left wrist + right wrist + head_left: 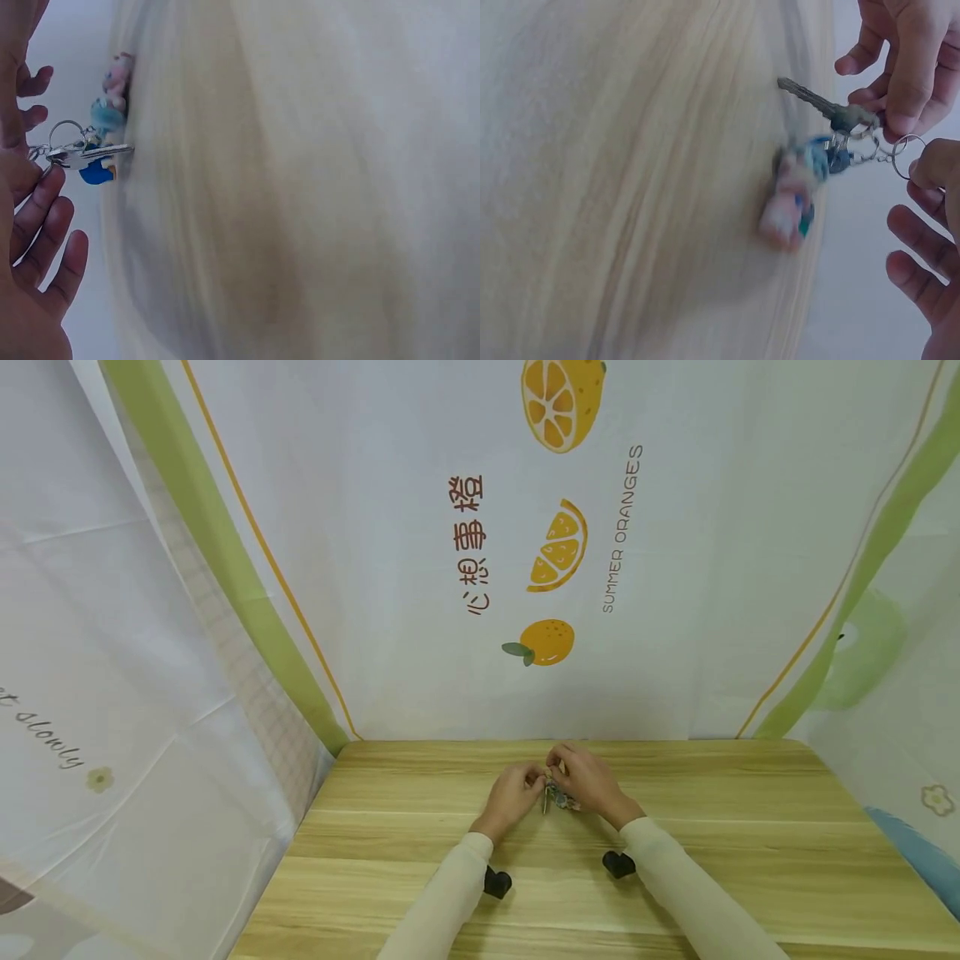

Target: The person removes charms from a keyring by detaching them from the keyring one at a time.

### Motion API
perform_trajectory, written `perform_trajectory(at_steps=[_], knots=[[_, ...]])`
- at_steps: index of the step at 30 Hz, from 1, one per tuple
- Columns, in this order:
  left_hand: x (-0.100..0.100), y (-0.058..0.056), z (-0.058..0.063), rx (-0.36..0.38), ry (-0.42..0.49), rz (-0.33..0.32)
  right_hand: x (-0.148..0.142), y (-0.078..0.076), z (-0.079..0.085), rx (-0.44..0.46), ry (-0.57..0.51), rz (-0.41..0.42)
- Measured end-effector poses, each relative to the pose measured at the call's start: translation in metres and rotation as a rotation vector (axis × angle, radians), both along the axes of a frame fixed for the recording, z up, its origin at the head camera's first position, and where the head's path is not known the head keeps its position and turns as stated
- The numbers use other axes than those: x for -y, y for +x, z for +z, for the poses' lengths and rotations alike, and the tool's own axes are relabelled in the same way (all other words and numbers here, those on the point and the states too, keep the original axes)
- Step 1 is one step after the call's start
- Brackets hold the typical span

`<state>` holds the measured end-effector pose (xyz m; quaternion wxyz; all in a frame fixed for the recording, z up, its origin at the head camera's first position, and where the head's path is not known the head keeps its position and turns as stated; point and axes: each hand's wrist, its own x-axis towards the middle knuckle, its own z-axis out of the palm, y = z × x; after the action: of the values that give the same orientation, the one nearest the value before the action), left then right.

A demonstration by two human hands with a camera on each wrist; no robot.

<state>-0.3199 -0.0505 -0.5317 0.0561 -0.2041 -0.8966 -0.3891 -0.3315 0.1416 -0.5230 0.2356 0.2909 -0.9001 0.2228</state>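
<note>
Above the far middle of the table, both hands hold a small keychain. My left hand (pixel 510 795) pinches a metal key (pixel 817 103) by its head, with the blade sticking out over the wood. My right hand (pixel 588 779) grips a split ring (pixel 897 166) between thumb and finger, its other fingers loosely bent. A short chain (pixel 870 158) links that ring to another ring by the key. From it dangle small figurines (pixel 787 214) in pink, light blue and blue, close over the tabletop and blurred in the right wrist view.
The wooden table (pixel 390 877) ends at a white curtain (pixel 420 693) printed with oranges. More printed cloth (pixel 135 693) hangs on the left. Black heart-shaped pieces (pixel 618 864) show beside both wrists.
</note>
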Motion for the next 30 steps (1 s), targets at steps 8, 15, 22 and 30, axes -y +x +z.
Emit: perform_trajectory(at_steps=[8, 15, 22, 30], knots=[[0.011, -0.003, 0.011, -0.044, 0.039, -0.003, 0.001, 0.002, 0.004, -0.012, -0.011, 0.013], [0.015, -0.005, 0.014, -0.051, 0.046, -0.044, 0.004, 0.004, 0.007, 0.042, -0.029, -0.003], [0.019, -0.003, 0.014, -0.100, 0.055, -0.056, 0.006, 0.004, 0.006, 0.053, -0.027, 0.013], [0.022, -0.002, 0.013, -0.065, 0.071, -0.062, 0.008, 0.004, 0.005, 0.005, -0.015, 0.022]])
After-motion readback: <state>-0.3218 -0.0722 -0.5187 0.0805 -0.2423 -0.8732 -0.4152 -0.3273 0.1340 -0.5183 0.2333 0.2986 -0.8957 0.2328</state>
